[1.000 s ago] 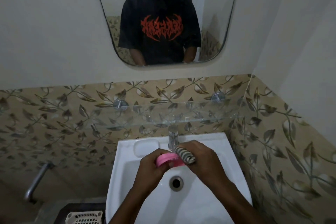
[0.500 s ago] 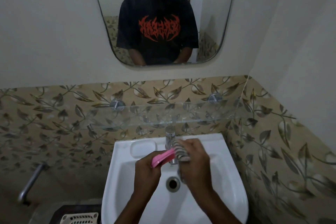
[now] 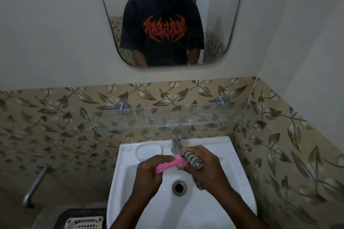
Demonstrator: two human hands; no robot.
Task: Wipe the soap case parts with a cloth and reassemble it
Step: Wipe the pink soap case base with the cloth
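Wiping a pink soap case part over the sink

My left hand (image 3: 149, 172) is clenched around the near end of the pink soap case part (image 3: 170, 166), tilting it so the far end rises toward my other fingers and any drips fall into the sink (image 3: 130, 176) below. To the right of those fingers, my right hand (image 3: 206, 170) grips the striped cloth (image 3: 191, 159), bunched and pressed on the part's far end, wrist bent inward. I judge the wiping is still under way; reassembly is not yet begun.
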